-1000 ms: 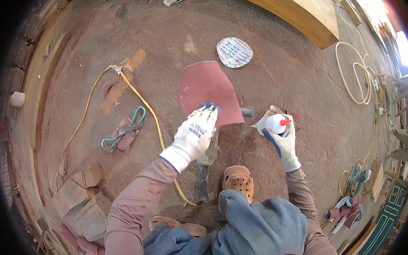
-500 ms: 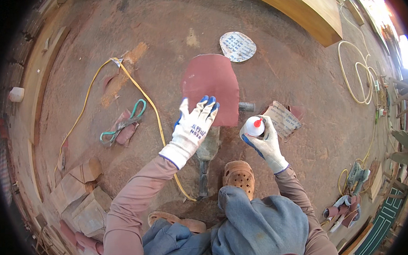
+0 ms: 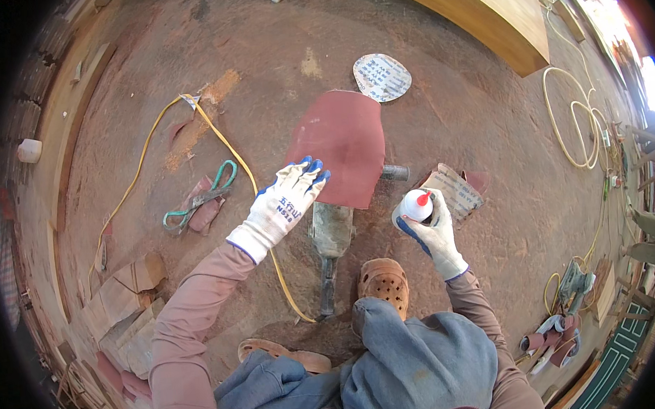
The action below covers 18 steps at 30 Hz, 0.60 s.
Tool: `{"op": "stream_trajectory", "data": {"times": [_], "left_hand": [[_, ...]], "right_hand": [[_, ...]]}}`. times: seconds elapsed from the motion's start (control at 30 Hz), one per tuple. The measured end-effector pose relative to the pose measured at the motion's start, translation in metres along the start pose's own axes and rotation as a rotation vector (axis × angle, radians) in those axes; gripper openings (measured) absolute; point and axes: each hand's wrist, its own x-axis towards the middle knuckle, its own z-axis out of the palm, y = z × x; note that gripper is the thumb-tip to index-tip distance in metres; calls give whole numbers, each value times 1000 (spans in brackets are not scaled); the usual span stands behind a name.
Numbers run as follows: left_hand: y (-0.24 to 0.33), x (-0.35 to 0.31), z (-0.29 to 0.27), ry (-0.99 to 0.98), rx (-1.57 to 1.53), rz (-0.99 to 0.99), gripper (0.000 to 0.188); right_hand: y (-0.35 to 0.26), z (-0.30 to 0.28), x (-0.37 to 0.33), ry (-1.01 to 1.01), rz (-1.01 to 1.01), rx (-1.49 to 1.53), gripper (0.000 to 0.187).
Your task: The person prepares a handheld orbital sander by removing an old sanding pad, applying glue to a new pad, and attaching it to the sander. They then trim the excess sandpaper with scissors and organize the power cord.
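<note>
A dark red sandpaper sheet [image 3: 343, 142] lies over the head of a handheld power tool, probably a grinder [image 3: 333, 230]. Its body, rear grip and side handle [image 3: 395, 173] stick out from under the sheet; the rest is covered. My left hand [image 3: 287, 195], in a white glove with blue fingertips, rests on the sheet's lower left edge, fingers stretched out. In my right hand [image 3: 434, 225], gloved alike, is a white glue bottle [image 3: 417, 206] with a red nozzle, upright beside the tool. Folded sandpaper [image 3: 455, 191] lies right of the bottle.
A round sandpaper disc [image 3: 383, 78] lies beyond the sheet. To the left runs a yellow cord [image 3: 226, 143], near teal-handled scissors [image 3: 206, 197]. A wooden slab [image 3: 488, 22] juts in at the far right. Cardboard [image 3: 123, 294] lies lower left, hose coils [image 3: 576, 120] at right.
My left hand has slid left and slightly down over the sheet. The sheet has shifted and turned a little, baring more of the tool. My right hand has moved slightly right with the bottle.
</note>
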Motion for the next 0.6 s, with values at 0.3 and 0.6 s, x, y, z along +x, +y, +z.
{"op": "stream_trajectory", "data": {"times": [0.3, 0.6], "left_hand": [[-17, 60, -43, -64, -485, -291, 33], [-61, 93, -35, -308, -606, -490, 50]], "right_hand": [[-10, -5, -2, -19, -22, -86, 56], [-32, 5, 28, 25, -202, -531, 53]]}}
